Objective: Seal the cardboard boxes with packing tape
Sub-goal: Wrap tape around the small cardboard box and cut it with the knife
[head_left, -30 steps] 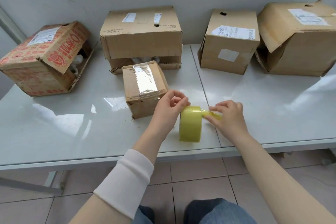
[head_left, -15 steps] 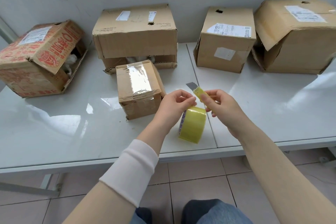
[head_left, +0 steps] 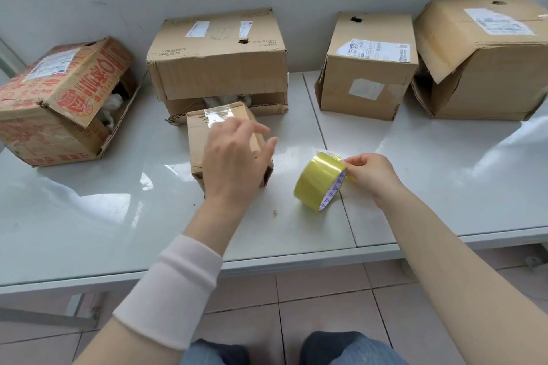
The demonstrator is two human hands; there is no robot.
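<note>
The small box (head_left: 197,142), lying on the counter (head_left: 89,204) beneath the released left grip (head_left: 237,157), should be steadied firmly before the tape roll (head_left: 318,182), pinched at its rim by the right grip (head_left: 372,176), is brought over.

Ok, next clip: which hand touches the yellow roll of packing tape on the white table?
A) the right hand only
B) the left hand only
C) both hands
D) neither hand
A: the right hand pinches the yellow roll of packing tape at its upper edge, while the left hand is spread open over the small brown cardboard box, clear of the roll.
</note>
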